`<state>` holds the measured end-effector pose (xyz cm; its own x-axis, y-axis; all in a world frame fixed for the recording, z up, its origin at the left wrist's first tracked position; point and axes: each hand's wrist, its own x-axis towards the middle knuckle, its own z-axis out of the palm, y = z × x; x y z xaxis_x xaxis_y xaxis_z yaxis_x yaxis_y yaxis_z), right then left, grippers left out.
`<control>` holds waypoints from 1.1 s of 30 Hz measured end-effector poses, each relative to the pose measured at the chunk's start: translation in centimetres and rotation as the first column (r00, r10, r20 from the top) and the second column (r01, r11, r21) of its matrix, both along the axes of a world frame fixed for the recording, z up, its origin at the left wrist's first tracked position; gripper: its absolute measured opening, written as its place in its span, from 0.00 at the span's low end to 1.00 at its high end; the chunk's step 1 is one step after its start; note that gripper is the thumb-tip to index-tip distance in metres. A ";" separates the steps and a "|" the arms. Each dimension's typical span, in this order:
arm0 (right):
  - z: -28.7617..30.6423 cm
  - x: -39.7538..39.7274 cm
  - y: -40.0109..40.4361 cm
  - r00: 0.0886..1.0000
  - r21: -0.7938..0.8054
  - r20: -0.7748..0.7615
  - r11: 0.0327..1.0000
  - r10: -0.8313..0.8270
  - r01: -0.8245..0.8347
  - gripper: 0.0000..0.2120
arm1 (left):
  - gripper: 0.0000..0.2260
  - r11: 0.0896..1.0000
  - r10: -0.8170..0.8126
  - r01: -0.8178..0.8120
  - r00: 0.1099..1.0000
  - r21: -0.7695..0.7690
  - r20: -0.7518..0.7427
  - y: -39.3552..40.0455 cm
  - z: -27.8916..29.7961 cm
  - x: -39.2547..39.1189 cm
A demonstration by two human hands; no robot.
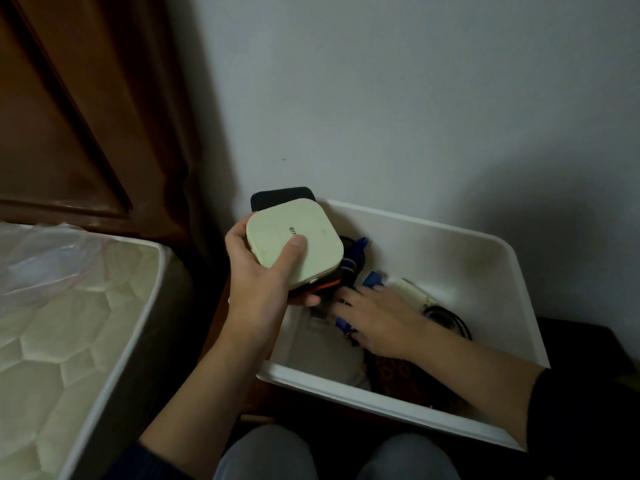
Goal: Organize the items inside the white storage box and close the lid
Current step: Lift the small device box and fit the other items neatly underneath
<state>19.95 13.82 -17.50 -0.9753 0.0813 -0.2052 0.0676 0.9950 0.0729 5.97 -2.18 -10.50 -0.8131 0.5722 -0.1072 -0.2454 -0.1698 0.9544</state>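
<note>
The white storage box (408, 407) stands open against the wall, with no lid in view. My left hand (258, 282) holds a stack over the box's left rim: a cream square device (294, 242) on top, a black-and-orange item (322, 288) under it, and a black square piece (282, 196) behind. My right hand (379, 318) reaches down into the box, fingers spread over blue connectors (373, 278) and cables. A white plug (414, 289) and a black coiled cable (450, 318) lie beside that hand. Whether the right hand grips anything is hidden.
A mattress (69, 323) wrapped in clear plastic lies to the left, with a dark wooden headboard (86, 109) behind it. A pale wall (415, 98) rises behind the box. A dark patterned item (398, 375) lies at the box's front. My knees (277, 452) are below.
</note>
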 end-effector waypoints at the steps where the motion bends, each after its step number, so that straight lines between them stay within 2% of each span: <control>1: -0.2 -0.3 0.0 1.000 0.026 -0.005 0.999 -0.030 0.030 0.26 | 0.28 1.000 0.005 -0.005 1.000 0.015 0.013 0.0 0.0 0.0; 5: -0.4 -1.0 0.1 0.984 0.116 0.040 0.979 -0.171 0.165 0.26 | 0.28 0.999 0.003 -0.004 1.000 0.034 0.027 -0.2 0.3 0.1; 11: 0.3 -0.9 1.1 0.986 0.193 0.038 0.970 -0.161 0.151 0.19 | 0.27 0.999 0.033 -0.034 0.999 0.029 0.020 -0.2 0.8 0.4; 15: 1.0 -0.3 1.6 0.987 0.201 0.045 0.969 -0.154 0.142 0.19 | 0.27 0.999 0.025 -0.025 1.000 0.029 0.019 -0.3 0.9 0.4; 24: 3.7 1.3 1.8 0.995 0.095 -0.097 0.995 -0.029 0.039 0.26 | 0.25 0.997 0.026 -0.030 0.998 0.069 0.054 -0.2 0.8 0.2; 28: 5.7 2.2 1.1 0.974 0.046 -0.173 0.989 0.146 -0.140 0.22 | 0.24 0.993 0.034 -0.046 0.994 0.110 0.108 -0.3 0.7 0.0; 33: 5.0 2.0 -1.3 0.947 0.051 -0.140 0.958 0.288 -0.283 0.20 | 0.21 0.989 0.045 -0.065 0.989 0.136 0.144 -0.4 0.8 -0.1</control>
<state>21.96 12.53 -12.53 -0.9776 -0.2009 -0.0623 -0.2069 0.9717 0.1138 5.83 -2.56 -9.72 -0.8261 0.5448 -0.1440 -0.3615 -0.3164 0.8770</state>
